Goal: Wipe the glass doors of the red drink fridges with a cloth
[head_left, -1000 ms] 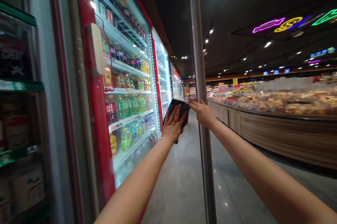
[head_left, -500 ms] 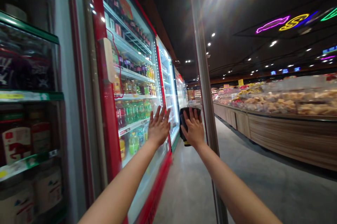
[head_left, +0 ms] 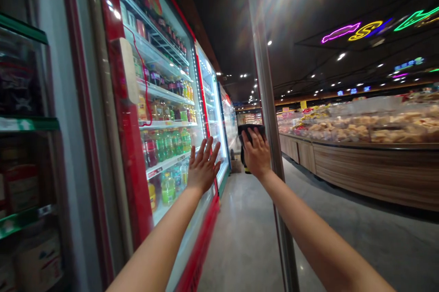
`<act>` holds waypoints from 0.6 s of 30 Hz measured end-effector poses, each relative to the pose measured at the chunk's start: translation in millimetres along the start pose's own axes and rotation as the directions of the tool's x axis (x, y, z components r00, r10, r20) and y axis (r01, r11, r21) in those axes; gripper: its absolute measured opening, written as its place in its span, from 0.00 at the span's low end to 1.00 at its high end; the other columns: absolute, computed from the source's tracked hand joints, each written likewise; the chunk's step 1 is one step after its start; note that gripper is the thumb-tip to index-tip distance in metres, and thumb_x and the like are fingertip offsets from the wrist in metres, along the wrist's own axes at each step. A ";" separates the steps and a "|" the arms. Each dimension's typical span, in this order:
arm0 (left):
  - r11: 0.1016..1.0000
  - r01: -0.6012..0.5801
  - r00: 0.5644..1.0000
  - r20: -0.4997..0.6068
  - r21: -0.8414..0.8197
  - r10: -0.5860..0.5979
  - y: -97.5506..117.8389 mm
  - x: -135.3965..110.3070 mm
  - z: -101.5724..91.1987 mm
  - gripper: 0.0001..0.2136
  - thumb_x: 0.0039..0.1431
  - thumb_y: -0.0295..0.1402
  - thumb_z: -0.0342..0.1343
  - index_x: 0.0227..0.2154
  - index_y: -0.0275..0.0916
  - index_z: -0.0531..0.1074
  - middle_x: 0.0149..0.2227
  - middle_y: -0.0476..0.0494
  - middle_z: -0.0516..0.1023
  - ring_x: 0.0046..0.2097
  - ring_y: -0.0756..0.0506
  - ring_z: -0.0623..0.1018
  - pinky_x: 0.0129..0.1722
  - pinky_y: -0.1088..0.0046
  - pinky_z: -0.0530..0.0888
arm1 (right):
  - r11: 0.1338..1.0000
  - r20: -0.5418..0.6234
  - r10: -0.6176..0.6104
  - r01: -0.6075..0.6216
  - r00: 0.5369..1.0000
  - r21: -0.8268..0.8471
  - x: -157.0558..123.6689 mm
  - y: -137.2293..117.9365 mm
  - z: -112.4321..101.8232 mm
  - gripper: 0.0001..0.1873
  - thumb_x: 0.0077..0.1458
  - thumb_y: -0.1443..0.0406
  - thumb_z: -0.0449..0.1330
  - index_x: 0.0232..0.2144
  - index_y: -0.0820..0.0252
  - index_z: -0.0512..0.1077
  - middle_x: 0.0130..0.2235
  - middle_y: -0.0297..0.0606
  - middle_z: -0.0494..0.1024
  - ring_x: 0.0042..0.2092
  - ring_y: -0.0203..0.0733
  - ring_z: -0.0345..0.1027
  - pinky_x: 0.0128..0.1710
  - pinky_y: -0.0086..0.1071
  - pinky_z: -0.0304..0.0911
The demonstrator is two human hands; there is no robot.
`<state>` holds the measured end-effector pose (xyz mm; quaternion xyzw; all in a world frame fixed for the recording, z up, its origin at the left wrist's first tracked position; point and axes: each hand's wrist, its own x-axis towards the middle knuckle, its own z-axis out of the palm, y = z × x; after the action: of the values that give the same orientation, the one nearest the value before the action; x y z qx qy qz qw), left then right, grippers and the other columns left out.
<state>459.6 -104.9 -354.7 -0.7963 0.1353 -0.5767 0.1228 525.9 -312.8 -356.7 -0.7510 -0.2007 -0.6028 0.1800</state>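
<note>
My right hand presses a dark cloth flat against the inside of an open glass fridge door, close to its metal edge. The fingers lie spread over the cloth. My left hand is raised with fingers spread and holds nothing; it hovers in front of the red-framed drinks fridge, left of the cloth.
Shelves of bottled drinks fill the lit fridges along the left. A darker shelf unit stands at the far left. A long wooden counter with packed food runs along the right. A grey floor aisle leads ahead.
The cloth passed from my left hand to my right. My left hand came off and opened to the left. My right hand then slid the cloth slightly upward on the glass.
</note>
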 end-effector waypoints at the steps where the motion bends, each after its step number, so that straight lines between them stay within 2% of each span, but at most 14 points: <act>1: 1.000 0.000 1.000 0.000 -0.003 0.000 0.4 0.1 0.4 0.32 0.69 0.37 0.48 0.72 0.49 0.42 0.74 0.44 0.45 0.74 0.40 0.45 0.72 0.49 0.40 | 1.000 -0.006 0.023 -0.023 1.000 -0.012 -10.7 5.8 1.0 0.29 0.67 0.66 0.48 0.68 0.54 0.58 0.70 0.46 0.58 0.73 0.52 0.44 0.67 0.55 0.49; 3: 1.000 0.003 1.000 -0.003 -0.015 -0.003 1.3 0.3 1.4 0.32 0.69 0.36 0.48 0.72 0.49 0.42 0.74 0.44 0.44 0.74 0.40 0.45 0.72 0.49 0.40 | 0.999 0.015 0.037 -0.036 0.999 -0.033 -49.8 14.2 5.9 0.31 0.66 0.66 0.49 0.69 0.54 0.56 0.70 0.48 0.58 0.72 0.54 0.45 0.66 0.55 0.51; 5: 0.999 0.008 1.000 -0.010 -0.035 -0.009 1.8 0.7 2.6 0.33 0.69 0.36 0.48 0.72 0.50 0.41 0.74 0.45 0.44 0.74 0.40 0.45 0.72 0.49 0.40 | 0.997 0.118 -0.052 0.057 0.992 -0.043 -91.4 19.3 10.9 0.31 0.65 0.64 0.52 0.69 0.53 0.58 0.70 0.48 0.58 0.72 0.55 0.47 0.66 0.55 0.51; 7: 0.998 0.014 1.000 -0.022 -0.055 -0.015 1.7 1.2 4.5 0.33 0.69 0.36 0.49 0.72 0.51 0.41 0.74 0.46 0.44 0.74 0.41 0.46 0.72 0.49 0.40 | 0.986 0.209 -0.153 0.163 0.966 -0.030 -111.2 24.6 11.2 0.28 0.65 0.68 0.51 0.65 0.45 0.64 0.67 0.40 0.64 0.69 0.50 0.55 0.65 0.48 0.56; 8: 0.998 0.015 0.999 -0.029 -0.062 -0.016 1.3 1.6 5.7 0.34 0.69 0.36 0.49 0.72 0.52 0.40 0.74 0.47 0.44 0.74 0.41 0.46 0.72 0.49 0.40 | 0.980 0.232 -0.188 0.198 0.954 -0.021 -108.8 28.1 8.5 0.28 0.64 0.70 0.50 0.63 0.42 0.67 0.66 0.37 0.67 0.67 0.47 0.58 0.64 0.44 0.57; 10: 0.997 0.013 0.999 -0.045 -0.070 -0.016 0.0 2.4 8.6 0.34 0.69 0.36 0.49 0.72 0.53 0.39 0.74 0.47 0.43 0.74 0.41 0.46 0.72 0.48 0.40 | 0.975 0.212 -0.213 0.222 0.954 -0.020 -81.0 36.3 -2.5 0.28 0.64 0.72 0.49 0.61 0.41 0.70 0.64 0.35 0.70 0.66 0.43 0.61 0.63 0.40 0.59; 12: 0.997 0.007 0.998 -0.060 -0.078 -0.012 -1.4 3.1 11.3 0.35 0.69 0.35 0.49 0.71 0.54 0.37 0.74 0.48 0.43 0.74 0.41 0.46 0.72 0.48 0.41 | 0.976 0.112 -0.207 0.213 0.972 -0.052 -35.0 44.3 -17.5 0.29 0.65 0.72 0.48 0.62 0.43 0.68 0.66 0.35 0.67 0.68 0.43 0.56 0.65 0.42 0.56; 15: 0.996 0.000 0.997 -0.075 -0.092 -0.007 -2.8 4.0 13.6 0.35 0.69 0.35 0.49 0.71 0.55 0.36 0.74 0.49 0.43 0.74 0.41 0.45 0.72 0.48 0.41 | 0.986 -0.006 -0.100 0.099 0.995 -0.132 26.7 53.2 -33.6 0.29 0.65 0.71 0.48 0.65 0.46 0.64 0.69 0.37 0.61 0.72 0.47 0.47 0.67 0.48 0.50; 16: 0.995 0.000 0.997 -0.078 -0.095 -0.007 -2.9 4.1 13.8 0.35 0.69 0.35 0.49 0.71 0.55 0.36 0.74 0.49 0.43 0.74 0.41 0.45 0.72 0.48 0.41 | 0.988 -0.016 -0.057 0.054 0.998 -0.142 37.6 55.7 -34.6 0.30 0.64 0.71 0.49 0.66 0.49 0.63 0.70 0.38 0.59 0.72 0.49 0.45 0.68 0.50 0.49; 18: 0.995 0.001 0.997 -0.083 -0.099 -0.009 -2.8 4.2 13.7 0.35 0.69 0.35 0.49 0.71 0.55 0.36 0.74 0.49 0.42 0.74 0.41 0.46 0.72 0.47 0.41 | 0.991 0.002 0.001 -0.001 1.000 -0.134 39.7 60.7 -29.9 0.30 0.63 0.71 0.50 0.66 0.54 0.62 0.71 0.40 0.57 0.73 0.52 0.40 0.68 0.53 0.48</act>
<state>474.1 -103.3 -354.1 -0.7770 0.1666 -0.6023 0.0762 540.1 -376.6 -313.4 -0.7620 -0.1594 -0.6142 0.1293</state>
